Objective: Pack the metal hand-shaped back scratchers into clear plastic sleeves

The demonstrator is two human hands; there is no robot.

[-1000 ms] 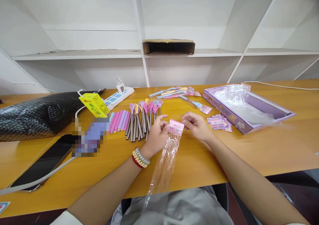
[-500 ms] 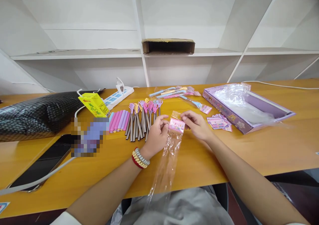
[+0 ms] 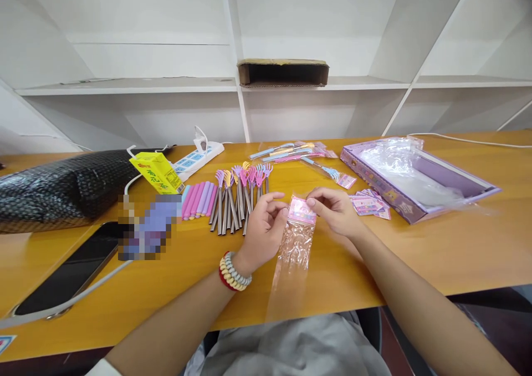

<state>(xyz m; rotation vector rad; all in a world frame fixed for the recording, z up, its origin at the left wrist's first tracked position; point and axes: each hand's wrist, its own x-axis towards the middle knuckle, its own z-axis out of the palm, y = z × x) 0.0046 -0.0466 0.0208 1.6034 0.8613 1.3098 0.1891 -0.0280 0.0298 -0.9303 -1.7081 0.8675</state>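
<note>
Between my hands is a clear plastic bag (image 3: pixel 293 254) with a pink printed card (image 3: pixel 302 211) at its top end; its long lower part hangs toward the table's front edge. My left hand (image 3: pixel 266 226) has its fingers curled at the left edge of the bag. My right hand (image 3: pixel 332 209) pinches the card's right upper edge between thumb and fingers. Beyond my left hand lie several metal rods with coloured hand-shaped ends (image 3: pixel 239 198). Pink, purple and blue tubes (image 3: pixel 199 200) lie left of them. Loose printed cards (image 3: pixel 369 204) lie right of my right hand.
A purple box (image 3: pixel 415 182) holding clear plastic stands at the right. Packed sticks (image 3: pixel 291 151) lie at the back. On the left are a yellow carton (image 3: pixel 157 172), a power strip (image 3: pixel 199 161), a phone (image 3: pixel 70 270), a white cable and a black wrapped bundle (image 3: pixel 75 190).
Both hands have shifted slightly right with the bag and card. The bag's lower part hangs straighter and has moved right. The camera view has shifted a little.
</note>
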